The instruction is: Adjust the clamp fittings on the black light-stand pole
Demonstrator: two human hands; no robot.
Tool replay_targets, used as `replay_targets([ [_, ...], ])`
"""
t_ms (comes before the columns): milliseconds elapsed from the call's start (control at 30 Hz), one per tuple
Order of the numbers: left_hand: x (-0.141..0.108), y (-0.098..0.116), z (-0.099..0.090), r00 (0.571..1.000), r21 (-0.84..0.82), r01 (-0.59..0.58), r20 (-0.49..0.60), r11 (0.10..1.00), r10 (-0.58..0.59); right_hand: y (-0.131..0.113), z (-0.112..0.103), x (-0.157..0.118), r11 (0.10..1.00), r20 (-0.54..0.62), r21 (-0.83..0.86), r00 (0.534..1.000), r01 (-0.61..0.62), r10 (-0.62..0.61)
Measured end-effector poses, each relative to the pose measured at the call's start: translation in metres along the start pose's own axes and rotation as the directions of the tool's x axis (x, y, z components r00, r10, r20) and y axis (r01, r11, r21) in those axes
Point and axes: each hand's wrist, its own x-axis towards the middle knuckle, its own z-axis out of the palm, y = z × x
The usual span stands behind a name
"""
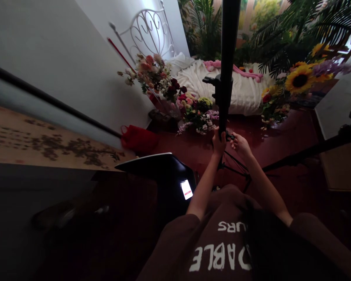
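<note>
My left hand is wrapped around the lower part of a black tripod stand pole. My right hand is just to its right, with its fingertips pinching a small black locking knob on the side of the pole. The stand's thin black tripod legs spread out below both hands. A black clamp sits higher on the pole, well above my hands.
Ahead, a bed with a fluffy white blanket and white metal headboard is surrounded by bouquets and palm fronds. A red bag sits on the dark red floor. A glowing phone rests on a dark object. Another black stand crosses at right.
</note>
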Motion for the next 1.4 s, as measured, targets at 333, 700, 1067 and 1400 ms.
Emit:
replay_targets([
  [333, -0.001, 0.002, 0.003, 1.0, 0.016, -0.001, 0.003, 1.0, 0.0, 0.011, -0.016, -0.028, 0.95, 0.064, -0.202, 0.971, 0.237, -0.229],
  [700, 0.0, -0.004, 0.004, 0.999, 0.04, -0.041, -0.007, 0.998, 0.041, 0.015, -0.017, -0.023, 0.844, 0.052, -0.404, 0.93, 0.353, -0.364],
  [1067, 0.0, 0.001, 0.002, 0.999, 0.009, -0.043, -0.029, 0.999, 0.043, 0.011, -0.008, -0.02, 0.755, -0.056, -0.599, 0.926, 0.268, -0.373],
  [1400, -0.003, 0.005, 0.001, 0.999, 0.019, -0.031, -0.026, 0.999, 0.031, 0.032, -0.017, -0.022, 0.918, -0.009, -0.332, 0.973, 0.215, -0.232],
])
